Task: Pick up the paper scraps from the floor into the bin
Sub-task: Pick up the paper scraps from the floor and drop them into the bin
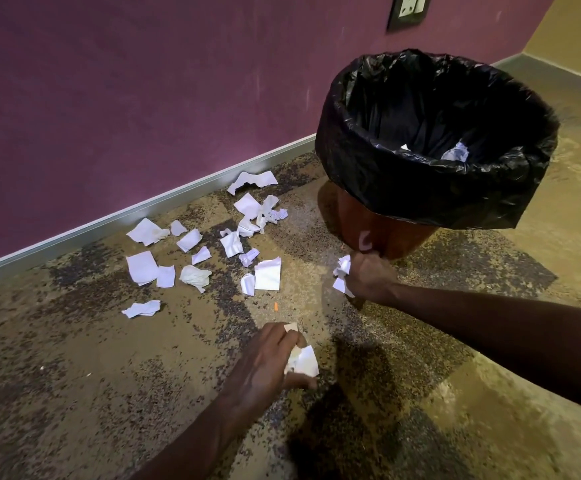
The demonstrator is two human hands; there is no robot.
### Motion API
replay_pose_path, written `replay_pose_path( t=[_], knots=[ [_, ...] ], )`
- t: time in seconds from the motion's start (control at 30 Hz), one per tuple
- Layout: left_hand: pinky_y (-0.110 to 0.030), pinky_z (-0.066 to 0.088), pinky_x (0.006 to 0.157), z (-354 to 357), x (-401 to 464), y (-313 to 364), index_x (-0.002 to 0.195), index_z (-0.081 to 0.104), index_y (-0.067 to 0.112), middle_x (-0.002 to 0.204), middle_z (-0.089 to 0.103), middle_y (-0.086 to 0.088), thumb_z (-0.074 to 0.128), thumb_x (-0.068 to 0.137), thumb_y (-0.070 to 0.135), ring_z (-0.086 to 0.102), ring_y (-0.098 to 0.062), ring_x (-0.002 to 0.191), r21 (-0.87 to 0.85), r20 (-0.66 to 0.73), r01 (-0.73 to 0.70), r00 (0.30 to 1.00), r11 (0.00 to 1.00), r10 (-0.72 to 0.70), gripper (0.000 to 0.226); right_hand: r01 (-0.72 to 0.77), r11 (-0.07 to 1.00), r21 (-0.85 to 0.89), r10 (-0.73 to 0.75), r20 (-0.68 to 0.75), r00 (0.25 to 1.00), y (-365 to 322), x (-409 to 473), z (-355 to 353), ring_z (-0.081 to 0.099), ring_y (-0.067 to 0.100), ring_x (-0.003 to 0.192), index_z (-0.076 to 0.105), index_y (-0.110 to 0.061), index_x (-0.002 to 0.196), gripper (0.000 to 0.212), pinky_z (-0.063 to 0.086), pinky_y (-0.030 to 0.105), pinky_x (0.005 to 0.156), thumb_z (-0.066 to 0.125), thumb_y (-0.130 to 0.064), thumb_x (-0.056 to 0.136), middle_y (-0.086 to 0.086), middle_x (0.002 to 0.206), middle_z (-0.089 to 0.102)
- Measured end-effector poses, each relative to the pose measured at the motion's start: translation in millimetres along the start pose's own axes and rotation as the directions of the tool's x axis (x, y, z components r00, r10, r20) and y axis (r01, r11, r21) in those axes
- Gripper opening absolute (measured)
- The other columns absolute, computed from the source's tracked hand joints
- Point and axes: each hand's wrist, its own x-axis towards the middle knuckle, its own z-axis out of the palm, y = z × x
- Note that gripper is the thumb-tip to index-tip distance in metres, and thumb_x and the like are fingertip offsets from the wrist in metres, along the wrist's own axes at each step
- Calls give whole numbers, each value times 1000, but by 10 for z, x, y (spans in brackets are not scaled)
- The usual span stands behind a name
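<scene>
The job looks barely begun. The bin [386, 237], lined with a black bag [438, 174], stands near the wall and holds about 2 scraps at its bottom [455, 154]. Roughly 20 paper scraps [192, 240] lie scattered on the floor [74, 393] left of it. The right hand [368, 275] has its grip curled round crumpled paper [341, 271] just beside the bin's base; the left hand [268, 362] pinches another piece [304, 362] low over the floor.

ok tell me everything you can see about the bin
The bin is a round, reddish-brown tub, upright on the speckled floor near the purple wall. A crinkled black liner folds over its rim and hangs down its side. Two white scraps lie inside. The right hand, gripping paper, is by its base; whether it touches is unclear.
</scene>
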Motion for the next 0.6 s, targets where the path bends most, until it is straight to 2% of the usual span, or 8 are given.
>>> replay_pose_path(
  t=[0.1,0.2,0.27,0.33,0.4,0.47,0.53,0.6],
  knots=[
    [-19,44,82,104,-82,-19,114,50,27,113,52,8,44,71,81,45,-10,105,155,96,-46,995,987,31,69,6,1000,-20,-5,12,1000,22,-63,47,51,40,113,53,-7,126,58,44,42,95,51,-55,93,24,124,52],
    [-22,50,74,131,-68,-11,113,50,27,110,53,7,42,78,74,44,-11,99,198,55,-35,998,980,24,60,33,999,27,-33,-6,999,23,-65,15,51,39,112,56,-6,122,53,41,41,95,56,-51,92,22,123,52],
    [-27,49,80,104,0,13,117,47,26,114,49,5,43,87,65,44,-13,102,172,91,-9,996,985,-7,49,59,982,181,-64,18,998,-4,-58,-46,60,31,107,62,-11,102,38,44,33,83,67,-44,84,15,113,62],
    [-32,47,84,72,61,27,116,44,25,114,46,3,42,96,55,44,-14,104,139,137,42,989,989,-61,36,67,960,271,-78,32,996,-22,-68,-102,66,21,94,63,-18,85,20,37,24,65,74,-33,79,6,100,68],
    [-32,46,82,43,103,28,111,41,24,112,46,3,44,99,46,44,-14,101,122,176,74,980,990,-95,25,115,958,262,-124,20,992,-48,-113,-153,65,26,99,70,-10,95,17,32,20,64,74,-21,83,8,108,70],
    [-28,43,79,26,143,23,113,39,25,114,48,1,45,99,34,46,-13,99,164,242,76,963,983,-115,17,165,954,251,-174,13,985,-63,-144,-208,64,27,104,72,-15,91,6,28,16,61,72,-16,85,8,114,69],
    [-25,40,73,-12,196,52,113,44,23,112,55,0,45,99,29,54,-13,95,89,234,154,957,984,-171,15,216,945,246,-226,9,974,-77,-159,-253,63,27,100,66,-28,79,18,30,15,56,70,-13,87,9,108,70],
    [-24,37,57,-95,245,104,101,56,19,96,66,-2,44,98,30,66,-11,80,-15,147,269,953,963,-264,16,214,936,280,-227,12,974,-118,-171,-260,60,21,89,49,-32,64,36,35,10,56,69,-13,87,5,95,66]
  ],
)
